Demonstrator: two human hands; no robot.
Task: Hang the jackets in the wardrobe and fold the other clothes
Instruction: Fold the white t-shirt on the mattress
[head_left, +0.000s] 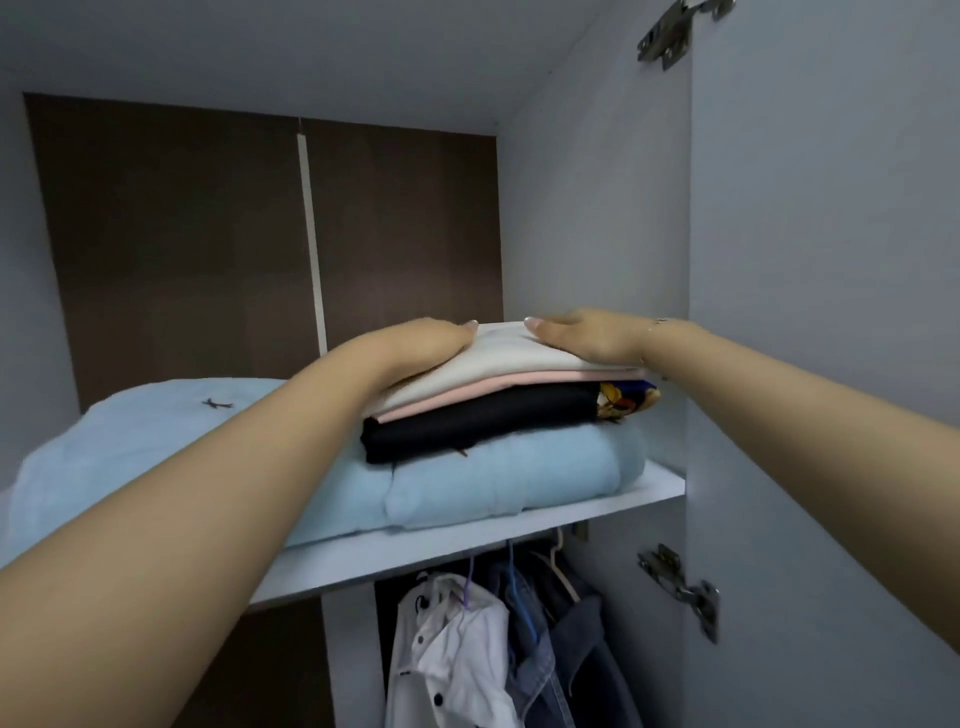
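A stack of folded clothes sits on the upper wardrobe shelf (519, 525): a cream piece (498, 358) on top, a pink one (467, 397) under it, then a black one (483, 426) with a colourful print at its right end. The stack lies on a folded light blue blanket (493, 483). My left hand (421, 345) rests flat on the left side of the cream piece. My right hand (587, 335) lies flat on its right side. Below the shelf hang a white jacket (457, 654) and denim jackets (561, 649) on hangers.
A second light blue bundle (135, 441) fills the shelf's left part. The wardrobe side wall (587, 208) stands close to the stack's right. The open door (831, 312) with metal hinges (685, 587) is at the right. Dark brown back panels (208, 234) close the rear.
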